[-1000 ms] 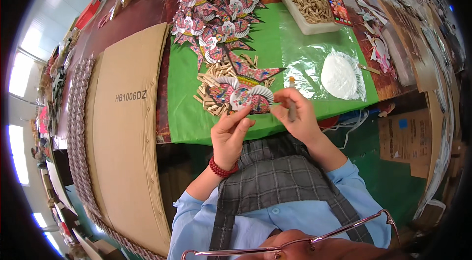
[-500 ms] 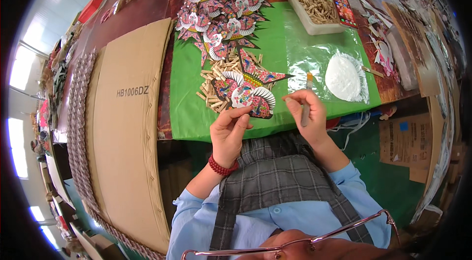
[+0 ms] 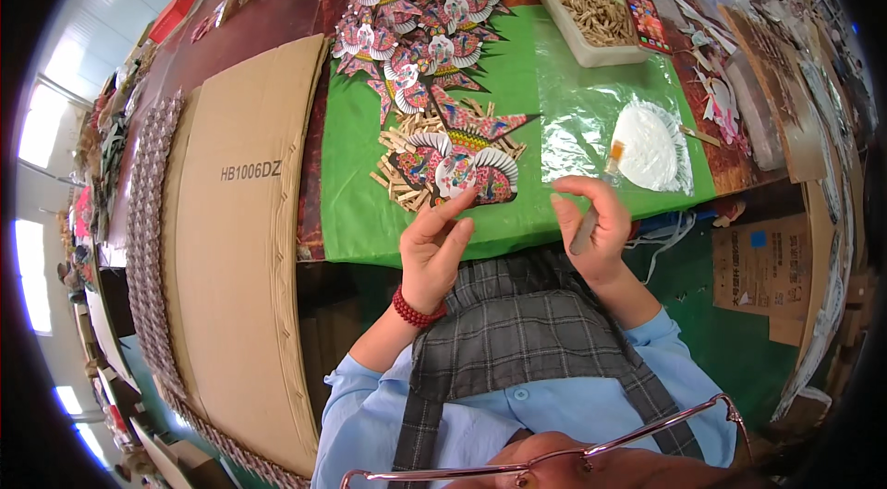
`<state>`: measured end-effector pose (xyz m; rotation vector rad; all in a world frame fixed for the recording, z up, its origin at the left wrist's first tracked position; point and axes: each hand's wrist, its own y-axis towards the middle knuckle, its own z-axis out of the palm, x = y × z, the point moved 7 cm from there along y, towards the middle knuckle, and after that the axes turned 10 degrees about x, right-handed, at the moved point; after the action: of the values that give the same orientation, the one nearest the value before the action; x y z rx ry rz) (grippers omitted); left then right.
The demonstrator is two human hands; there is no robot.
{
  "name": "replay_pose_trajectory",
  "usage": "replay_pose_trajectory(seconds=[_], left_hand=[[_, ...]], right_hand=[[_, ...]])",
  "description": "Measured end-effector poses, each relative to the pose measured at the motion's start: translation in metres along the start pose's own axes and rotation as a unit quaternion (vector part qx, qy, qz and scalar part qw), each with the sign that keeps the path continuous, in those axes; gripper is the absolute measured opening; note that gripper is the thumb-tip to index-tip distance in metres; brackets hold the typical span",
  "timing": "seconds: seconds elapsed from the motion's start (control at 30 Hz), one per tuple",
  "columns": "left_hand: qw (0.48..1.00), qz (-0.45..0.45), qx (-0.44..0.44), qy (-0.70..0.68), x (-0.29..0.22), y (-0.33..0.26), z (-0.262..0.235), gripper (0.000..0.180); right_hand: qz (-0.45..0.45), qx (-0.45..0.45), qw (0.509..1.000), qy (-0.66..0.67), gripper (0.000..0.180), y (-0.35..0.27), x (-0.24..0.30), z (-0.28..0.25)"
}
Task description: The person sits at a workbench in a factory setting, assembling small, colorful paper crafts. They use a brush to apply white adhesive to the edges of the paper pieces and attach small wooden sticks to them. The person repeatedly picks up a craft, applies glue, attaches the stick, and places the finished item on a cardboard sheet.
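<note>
A colourful swallow-shaped cutout (image 3: 459,173) with a forked tail lies on a heap of short wooden sticks (image 3: 393,184), near the front of the green cloth. My left hand (image 3: 436,244) is at its lower edge, thumb and forefinger apart, the forefinger tip against or just over the edge. Farther right, my right hand (image 3: 599,228) grips a flat brush (image 3: 616,154) by its handle. The brush's orange-brown end is at the left rim of a round mound of white paste (image 3: 647,149), which sits on clear plastic film (image 3: 577,110).
Many similar cutouts (image 3: 420,4) overlap at the back of the green cloth (image 3: 351,226). A white tub (image 3: 591,55) of wooden sticks stands back right, with a phone (image 3: 647,22) at its edge. A large cardboard sheet (image 3: 240,258) occupies the left side.
The cutout has settled back onto the stick heap, and my left thumb and forefinger have parted from it. My right hand has shifted right, bringing the brush to the paste.
</note>
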<state>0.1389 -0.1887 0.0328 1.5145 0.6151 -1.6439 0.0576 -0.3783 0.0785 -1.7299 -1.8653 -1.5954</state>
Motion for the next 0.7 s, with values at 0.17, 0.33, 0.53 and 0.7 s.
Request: replay_pose_trajectory(seconds=[0.17,0.33,0.53,0.7], left_hand=[[0.992,-0.044,0.092,0.067,0.018,-0.005,0.016,0.035],[0.994,-0.048,0.047,-0.081,0.014,0.004,0.014,0.027],[0.996,-0.047,0.017,-0.071,0.025,0.01,0.011,0.024],[0.991,-0.016,-0.014,0.132,0.015,0.006,0.013,0.021]], right_hand=[[0.166,0.066,0.968,0.176,0.014,-0.012,-0.031,0.039],[0.088,0.1,0.985,0.107,0.021,0.005,-0.023,0.033],[0.08,0.13,0.985,0.077,0.021,0.006,-0.019,0.032],[0.166,0.095,0.97,0.148,0.016,0.0,-0.03,0.036]])
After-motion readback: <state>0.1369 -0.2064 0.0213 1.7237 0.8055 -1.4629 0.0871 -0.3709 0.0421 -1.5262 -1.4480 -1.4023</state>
